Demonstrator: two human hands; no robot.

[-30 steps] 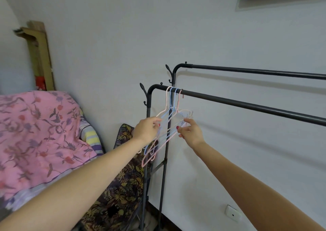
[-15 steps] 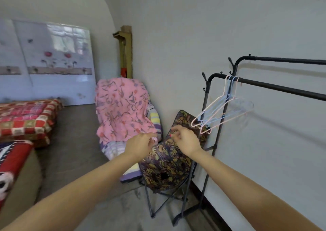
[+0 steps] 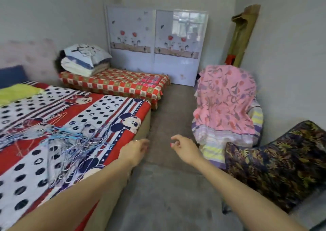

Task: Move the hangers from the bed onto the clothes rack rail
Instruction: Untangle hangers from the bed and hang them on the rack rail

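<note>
Both my hands are empty right now: left hand (image 3: 135, 150) and right hand (image 3: 183, 147) hang mid-frame over the floor (image 3: 169, 186) beside the bed (image 3: 112, 118), fingers loosely curled around nothing. The hangers (image 3: 67, 142) sit in a tangled blue and pale pile on the bed's dotted cover at the left of the frame, just left of my left hand. No rack in view, just a pink floral cloth (image 3: 225, 98) on the right.
</note>
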